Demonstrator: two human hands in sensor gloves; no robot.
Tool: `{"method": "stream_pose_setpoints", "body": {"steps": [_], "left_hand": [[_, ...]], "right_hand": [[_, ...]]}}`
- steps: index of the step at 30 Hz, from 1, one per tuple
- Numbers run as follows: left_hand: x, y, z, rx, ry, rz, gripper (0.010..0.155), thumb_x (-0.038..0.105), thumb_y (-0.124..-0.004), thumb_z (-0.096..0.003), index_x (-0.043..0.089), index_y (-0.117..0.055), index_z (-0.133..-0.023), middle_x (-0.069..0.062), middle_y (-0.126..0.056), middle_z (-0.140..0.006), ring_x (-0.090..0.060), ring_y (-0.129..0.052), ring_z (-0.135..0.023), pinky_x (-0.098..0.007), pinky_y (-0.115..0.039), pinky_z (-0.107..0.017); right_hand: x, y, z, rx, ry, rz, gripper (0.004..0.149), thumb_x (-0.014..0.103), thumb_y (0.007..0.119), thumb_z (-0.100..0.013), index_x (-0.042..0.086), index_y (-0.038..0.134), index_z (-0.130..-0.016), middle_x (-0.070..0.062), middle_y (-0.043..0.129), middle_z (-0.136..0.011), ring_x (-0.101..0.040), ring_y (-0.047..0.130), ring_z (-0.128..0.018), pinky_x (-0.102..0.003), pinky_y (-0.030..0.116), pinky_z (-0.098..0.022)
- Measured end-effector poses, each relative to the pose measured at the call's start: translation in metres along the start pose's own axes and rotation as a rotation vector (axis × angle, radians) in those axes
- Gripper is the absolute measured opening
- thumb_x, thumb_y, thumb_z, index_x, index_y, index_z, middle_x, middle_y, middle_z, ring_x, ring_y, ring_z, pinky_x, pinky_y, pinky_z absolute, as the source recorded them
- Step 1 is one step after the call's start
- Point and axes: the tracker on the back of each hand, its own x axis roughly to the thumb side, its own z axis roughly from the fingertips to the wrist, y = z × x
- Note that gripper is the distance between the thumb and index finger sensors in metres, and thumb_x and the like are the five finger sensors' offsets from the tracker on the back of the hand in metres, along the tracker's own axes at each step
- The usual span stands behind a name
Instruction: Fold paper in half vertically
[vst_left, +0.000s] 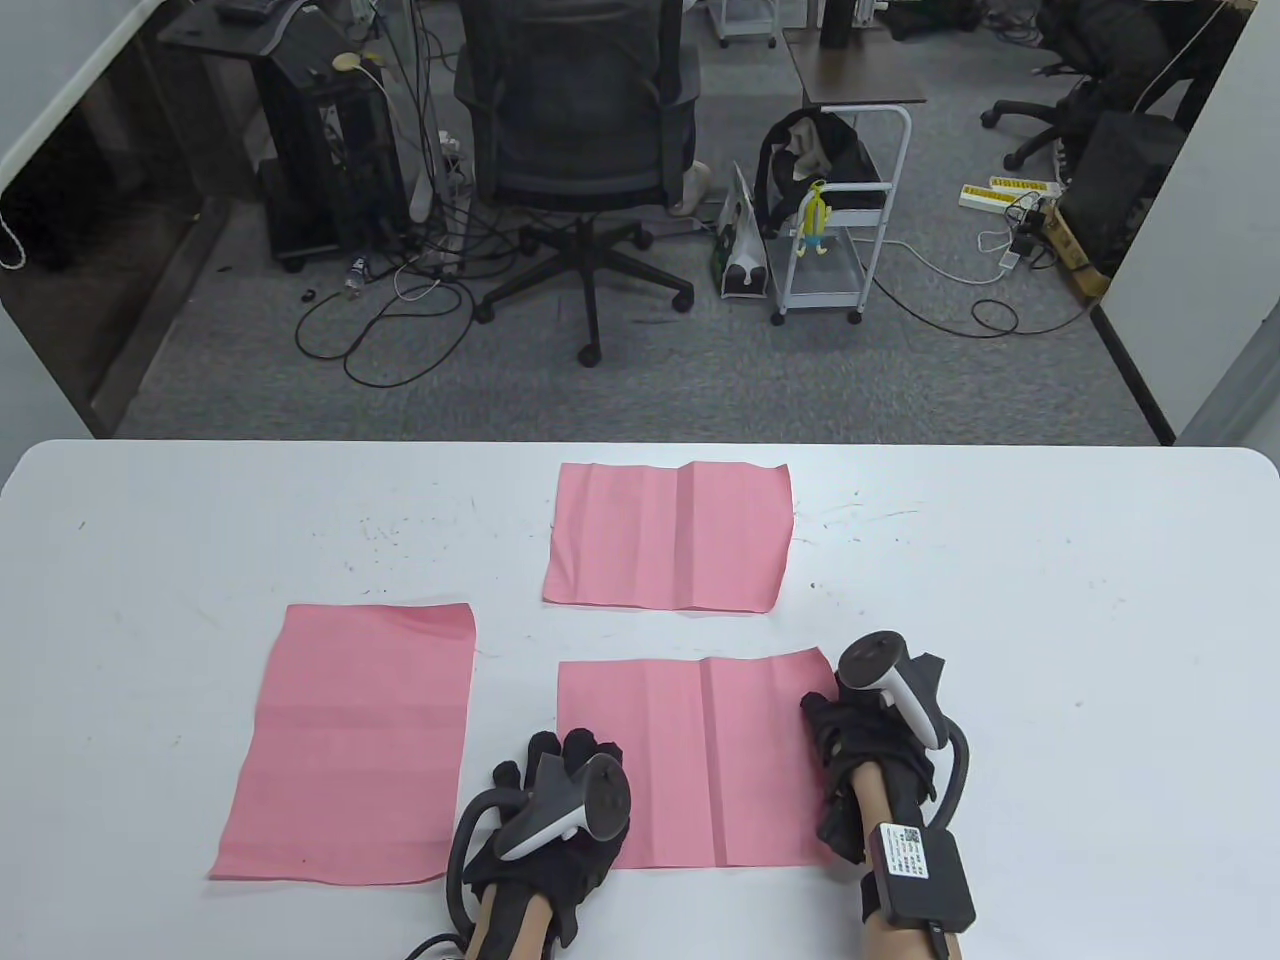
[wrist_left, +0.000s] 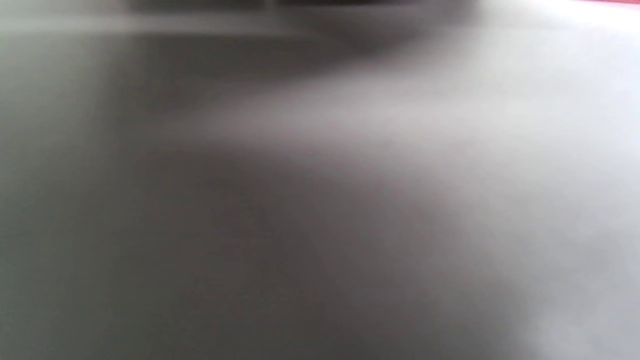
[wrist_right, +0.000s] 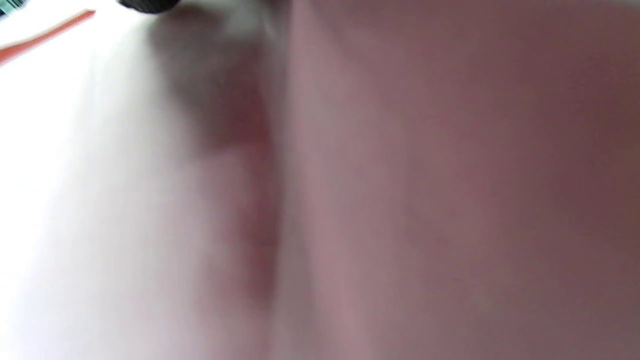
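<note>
Fingers of right hand (vst_left: 868, 755) sit at right edge of near pink sheet (vst_left: 690, 760), grip hidden; left hand (vst_left: 555, 820) rests on its left edge — curl unclear. Sheet lies flat w/ center crease; thin, floppy paper, prob. best lifted by a side edge.

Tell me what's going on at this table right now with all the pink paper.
A person in black sensor gloves is working on the near pink sheet, which lies flat and open with a vertical crease down its middle. The left hand rests at its lower left corner and the right hand at its right edge. Two more pink sheets lie untouched on the white table: the far sheet, and the left sheet. Both wrist views are too blurred to add detail.
</note>
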Motion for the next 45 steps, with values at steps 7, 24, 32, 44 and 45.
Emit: {"method": "stream_pose_setpoints", "body": {"steps": [7,24,32,44,45], "left_hand": [[0.000,0.000,0.000,0.001,0.001,-0.002,0.073,0.056,-0.043,-0.0596,0.028,-0.010,-0.119,-0.007,-0.004,-0.126,-0.046,-0.008,-0.116,-0.073,-0.022,-0.080],[0.001,0.000,0.000,0.001,0.002,-0.007,0.073,0.056,-0.043,-0.0595,0.028,-0.010,-0.119,-0.007,-0.004,-0.126,-0.046,-0.009,-0.116,-0.073,-0.023,-0.080],[0.001,0.000,-0.001,0.003,0.001,-0.007,0.073,0.056,-0.043,-0.0595,0.028,-0.010,-0.119,-0.007,-0.004,-0.126,-0.046,-0.009,-0.116,-0.073,-0.023,-0.080],[0.001,0.000,-0.001,0.003,0.004,-0.012,0.073,0.055,-0.043,-0.0595,0.028,-0.011,-0.119,-0.007,-0.005,-0.126,-0.046,-0.009,-0.116,-0.073,-0.023,-0.080],[0.001,0.000,-0.001,0.003,0.005,-0.014,0.073,0.055,-0.043,-0.0595,0.028,-0.011,-0.119,-0.007,-0.005,-0.127,-0.046,-0.010,-0.116,-0.073,-0.023,-0.080]], "right_hand": [[-0.011,-0.010,0.019,0.150,-0.198,-0.265,0.063,0.058,0.057,-0.046,0.024,0.057,-0.098,-0.010,0.041,-0.114,-0.044,0.025,-0.105,-0.064,0.023,-0.072],[0.050,0.043,0.067,0.358,-0.683,-0.452,0.075,0.063,0.047,-0.044,0.025,0.038,-0.108,-0.010,0.038,-0.117,-0.044,0.041,-0.107,-0.066,0.038,-0.075],[0.064,0.078,0.075,0.144,-0.630,0.004,0.066,0.055,0.054,-0.048,0.029,0.039,-0.107,-0.006,0.038,-0.117,-0.039,0.034,-0.109,-0.064,0.033,-0.076],[0.077,0.118,0.072,0.020,-0.459,0.540,0.069,0.054,0.056,-0.047,0.034,0.025,-0.105,0.000,0.021,-0.115,-0.033,0.022,-0.108,-0.062,0.027,-0.076],[0.077,0.119,0.071,0.025,-0.457,0.539,0.069,0.054,0.056,-0.047,0.033,0.026,-0.105,0.000,0.020,-0.115,-0.033,0.021,-0.108,-0.062,0.026,-0.075]]}}
